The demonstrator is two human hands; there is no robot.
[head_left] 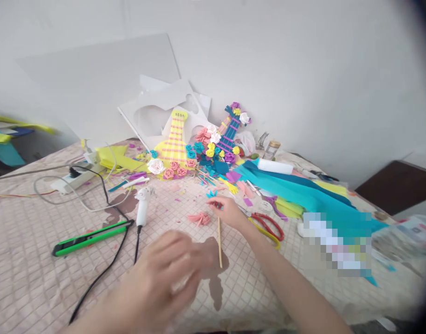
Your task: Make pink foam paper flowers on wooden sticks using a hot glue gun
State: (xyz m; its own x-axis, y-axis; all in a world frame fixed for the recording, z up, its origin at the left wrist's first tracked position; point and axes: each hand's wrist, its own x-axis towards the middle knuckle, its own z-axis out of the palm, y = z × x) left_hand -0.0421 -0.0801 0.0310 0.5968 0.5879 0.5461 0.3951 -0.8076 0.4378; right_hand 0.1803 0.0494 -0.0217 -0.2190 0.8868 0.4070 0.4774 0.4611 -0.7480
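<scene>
Where the head view looks down over the worktop (pixel 42 278), the right hand (pixel 229 211) reaches out to the middle of it, with its fingertips closed together on the top end of a thin wooden stick (pixel 219 243). From that pinch the stick runs back toward the person, its lower end over a brown patch in the checked cloth. A bit of teal and red shows at the fingertips, too small to make out. Just left of that hand lies a small heap of pink paper pieces (pixel 200 219), and just right of it are scissors (pixel 268 226) with red and yellow handles. The left hand (pixel 167 273) is nearer the camera and blurred. Its fingers are bent, but I cannot tell whether they grip anything. Farther left lie a white glue gun (pixel 142 206) and a green flat iron (pixel 91 237), each with a black cord, and beyond them a power strip (pixel 74 180). At the back a yellow paper guitar (pixel 174 144) and a blue paper guitar (pixel 229 132), both dressed with paper roses, lean by the wall. Long teal sheets (pixel 303 195) lie along the right side
</scene>
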